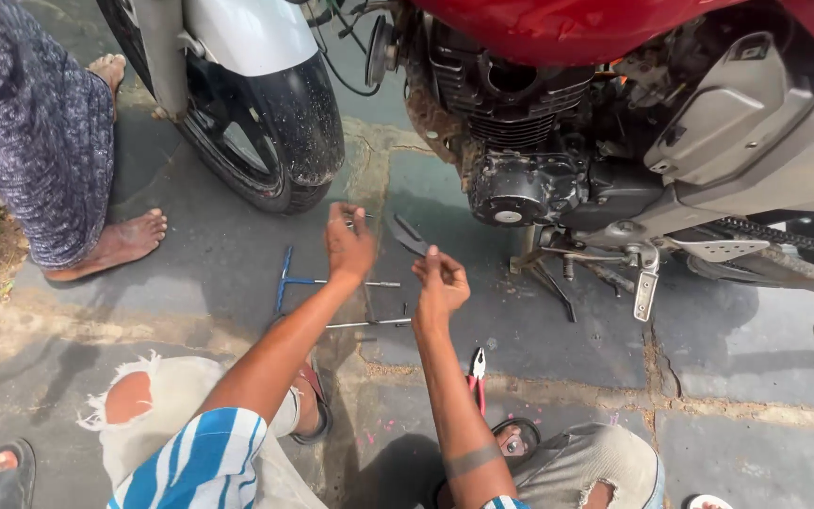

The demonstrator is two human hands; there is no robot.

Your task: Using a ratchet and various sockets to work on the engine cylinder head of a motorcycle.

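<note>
The red fuel tank (pixel 567 28) is shining glossy, like painted metal. The engine (pixel 520 141) below is looking like dull, grimy cast metal. The tyre (pixel 299 113) is showing matt black rubber. The T-handled wrench (pixel 308 281) is gleaming as bare steel on the rough, dusty stone floor (pixel 756 349). Frayed pale cloth is covering the knees (pixel 157 405).

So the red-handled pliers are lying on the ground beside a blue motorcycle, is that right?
Not quite: the motorcycle is red, not blue, as the head view shows. The red-handled pliers do lie on the paved ground beside it, near the person's right forearm.
</note>
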